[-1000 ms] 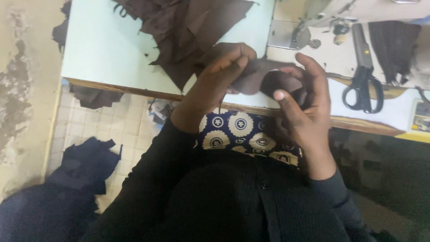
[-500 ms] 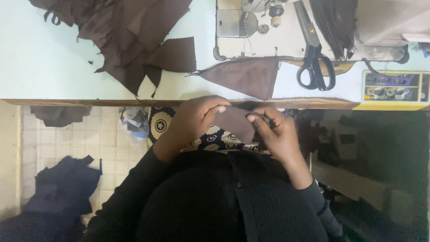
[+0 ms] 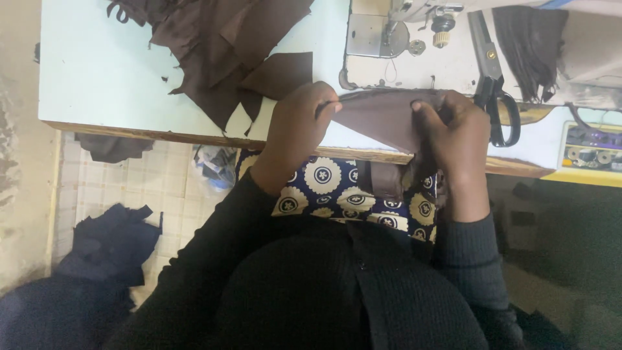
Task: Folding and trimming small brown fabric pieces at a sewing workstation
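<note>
While both hands pinch it, a brown cloth piece [image 3: 382,116] lies stretched at the table's [image 3: 97,78] near edge.

Left hand [image 3: 299,123] grips the piece's left corner, fingers closed on it; right hand [image 3: 457,129] clamps the right end, thumb on top. Between them the cloth is taut. Scissors [image 3: 494,84] lie just beside the right hand, a sewing machine [image 3: 402,32] sits behind, and a heap of brown scraps [image 3: 220,45] lies to the left.
</note>
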